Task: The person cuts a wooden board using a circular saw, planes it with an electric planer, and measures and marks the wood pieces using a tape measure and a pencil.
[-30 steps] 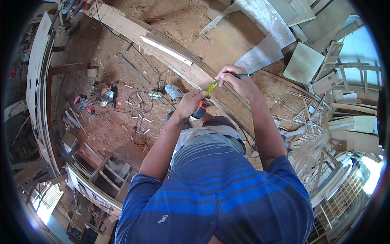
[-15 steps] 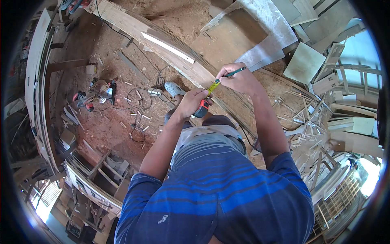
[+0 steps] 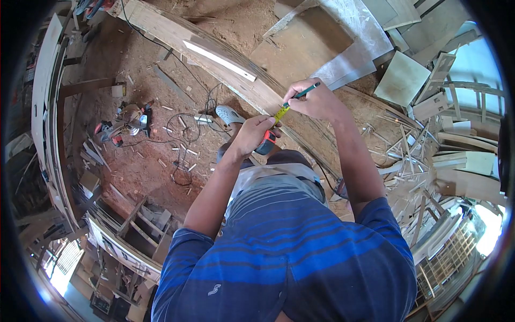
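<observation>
In the head view, my left hand [image 3: 254,134] is closed around a red and black tape measure [image 3: 266,144]. A short length of its yellow blade [image 3: 281,112] is drawn out over a long wooden plank [image 3: 252,92]. My right hand [image 3: 311,101] grips a dark green pen or pencil [image 3: 308,90], its lower end at the far end of the yellow blade. The right fingertips are close to the blade; whether they also pinch it I cannot tell. A narrow white-faced strip of wood [image 3: 220,61] lies on the plank, up and left of my hands.
A power saw [image 3: 129,122] with a dark cable stands on the sawdust-covered floor at left. Wood offcuts [image 3: 410,153] are piled at right. A large board [image 3: 303,45] lies beyond the plank. My shoe [image 3: 229,115] is beside the plank.
The pen or pencil in my right hand has tilted more upright, its top end shifting left and up. My left hand stays on the tape measure, and the view has shifted slightly.
</observation>
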`<state>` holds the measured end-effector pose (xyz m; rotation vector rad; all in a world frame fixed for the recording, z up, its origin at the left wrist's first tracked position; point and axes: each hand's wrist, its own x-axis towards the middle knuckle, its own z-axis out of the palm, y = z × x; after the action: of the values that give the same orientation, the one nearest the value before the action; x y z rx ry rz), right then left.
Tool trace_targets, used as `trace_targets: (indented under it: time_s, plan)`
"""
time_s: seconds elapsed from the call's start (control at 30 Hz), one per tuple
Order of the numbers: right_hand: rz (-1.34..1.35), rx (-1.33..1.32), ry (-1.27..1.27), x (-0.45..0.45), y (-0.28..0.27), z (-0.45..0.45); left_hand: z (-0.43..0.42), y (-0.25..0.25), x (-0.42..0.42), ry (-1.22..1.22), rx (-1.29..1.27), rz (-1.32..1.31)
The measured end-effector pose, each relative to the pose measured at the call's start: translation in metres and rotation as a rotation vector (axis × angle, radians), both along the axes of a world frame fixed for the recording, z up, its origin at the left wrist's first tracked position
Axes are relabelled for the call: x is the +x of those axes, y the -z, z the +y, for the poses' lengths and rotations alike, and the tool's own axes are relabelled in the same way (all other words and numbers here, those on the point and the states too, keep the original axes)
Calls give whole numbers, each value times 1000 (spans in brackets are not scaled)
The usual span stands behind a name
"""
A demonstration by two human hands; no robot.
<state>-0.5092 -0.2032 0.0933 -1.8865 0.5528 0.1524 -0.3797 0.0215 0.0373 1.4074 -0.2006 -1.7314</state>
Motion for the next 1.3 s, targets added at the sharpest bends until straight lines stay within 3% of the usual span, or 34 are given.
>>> trace_targets:
  time_s: [0.73, 0.83, 0.93, 1.1, 1.17, 1.3]
  plan:
    - [22, -63, -70, 2, -8, 0, 1, 1, -1, 6, -26, -27]
    - [4, 168, 176, -15, -1, 3, 2, -1, -3, 66, -67, -46]
    - [-273, 357, 586, -38, -6, 26, 2, -20, -11, 132, -80, -152]
    - [-97, 212, 598, -93, -28, 103, 3, -31, -37, 118, -83, -388]
    - [-89, 85, 591, -99, -29, 135, -2, -26, -45, 141, -84, -322]
    - [-113, -45, 725, -129, -17, 154, -27, -68, -60, 244, -64, -203]
